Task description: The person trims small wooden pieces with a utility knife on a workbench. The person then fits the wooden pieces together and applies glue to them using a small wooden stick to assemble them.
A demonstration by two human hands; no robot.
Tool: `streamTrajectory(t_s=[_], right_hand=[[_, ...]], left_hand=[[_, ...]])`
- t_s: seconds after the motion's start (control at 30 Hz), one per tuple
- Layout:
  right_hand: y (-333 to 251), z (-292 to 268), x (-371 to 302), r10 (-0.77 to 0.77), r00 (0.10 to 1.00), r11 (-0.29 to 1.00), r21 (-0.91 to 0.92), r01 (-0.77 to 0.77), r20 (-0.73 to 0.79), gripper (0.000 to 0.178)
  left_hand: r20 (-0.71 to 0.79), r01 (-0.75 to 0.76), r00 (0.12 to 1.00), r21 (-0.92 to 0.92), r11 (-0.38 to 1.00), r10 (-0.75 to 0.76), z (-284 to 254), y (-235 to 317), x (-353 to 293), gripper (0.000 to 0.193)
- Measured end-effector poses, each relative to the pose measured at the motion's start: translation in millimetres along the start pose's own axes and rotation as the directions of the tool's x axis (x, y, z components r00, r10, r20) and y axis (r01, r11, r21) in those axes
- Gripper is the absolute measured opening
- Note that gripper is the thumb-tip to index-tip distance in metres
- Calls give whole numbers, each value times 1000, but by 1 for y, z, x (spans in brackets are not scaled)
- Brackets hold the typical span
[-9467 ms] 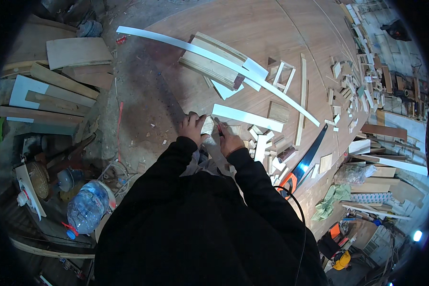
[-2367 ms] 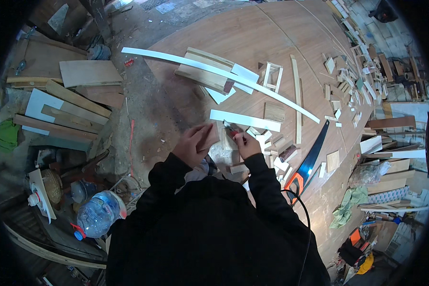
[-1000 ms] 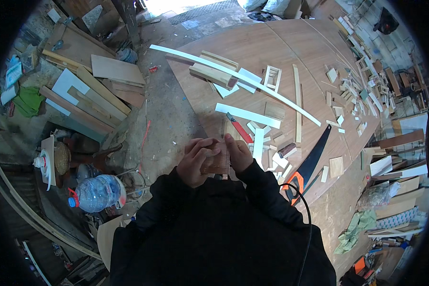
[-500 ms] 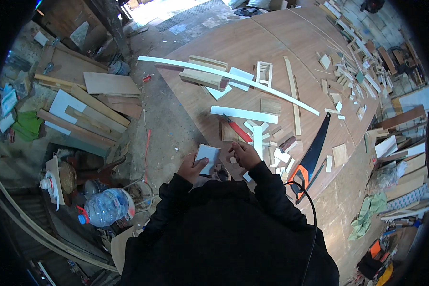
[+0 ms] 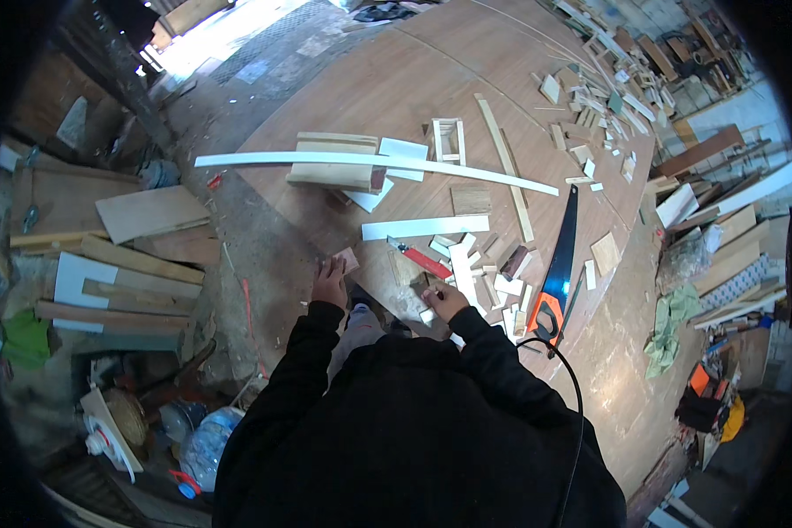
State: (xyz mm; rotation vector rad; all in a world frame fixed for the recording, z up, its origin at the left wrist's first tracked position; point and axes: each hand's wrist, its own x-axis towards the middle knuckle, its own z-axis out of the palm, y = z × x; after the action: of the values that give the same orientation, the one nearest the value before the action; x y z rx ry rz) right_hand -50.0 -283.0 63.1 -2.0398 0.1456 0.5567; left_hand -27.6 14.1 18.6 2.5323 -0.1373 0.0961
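My left hand (image 5: 329,285) is at the table's near left edge, its fingers closed on a small pinkish-brown flat piece (image 5: 348,260). Most of that piece is covered by the fingers. To the right, my right hand (image 5: 446,301) hovers by the near edge with curled fingers; whatever they may hold is too small to make out. Just beyond it lies a red utility knife (image 5: 424,260) beside a wooden block (image 5: 405,267). Small white and brown wood offcuts (image 5: 509,285) lie scattered right of the knife. A white strip (image 5: 425,229) rests behind them.
A hand saw (image 5: 561,264) with an orange handle lies on the brown table (image 5: 304,106). One long white strip (image 5: 466,175) spans a wooden channel piece (image 5: 333,172). A small wooden frame (image 5: 449,141) sits farther back. Boards (image 5: 150,214) lean at left, near a large plastic bottle (image 5: 209,447).
My left hand has moved left and away from my body; the flat piece in it showed a pale blue-white face before and looks pinkish-brown now. My right hand has lowered slightly. The view has shifted.
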Motion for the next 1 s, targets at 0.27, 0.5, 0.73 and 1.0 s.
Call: streamTrajectory(t_s=[0.27, 0.5, 0.73, 1.0], right_hand=[[-41, 5, 49, -32, 944, 771, -609, -186, -329, 39], [-41, 18, 64, 30, 921, 709, -641, -293, -387, 44], [-36, 39, 74, -6, 880, 673, -653, -347, -475, 32], [-24, 46, 46, -32, 744, 701, -546, -459, -667, 36]], left_hand=[[-4, -107, 993, 349, 931, 115, 40, -74, 64, 51], [187, -109, 980, 251, 962, 63, 14, -41, 99, 54], [311, -453, 813, -193, 870, 493, 9, -18, 133, 41], [531, -509, 753, 96, 855, 389, 56, 45, 170, 58]])
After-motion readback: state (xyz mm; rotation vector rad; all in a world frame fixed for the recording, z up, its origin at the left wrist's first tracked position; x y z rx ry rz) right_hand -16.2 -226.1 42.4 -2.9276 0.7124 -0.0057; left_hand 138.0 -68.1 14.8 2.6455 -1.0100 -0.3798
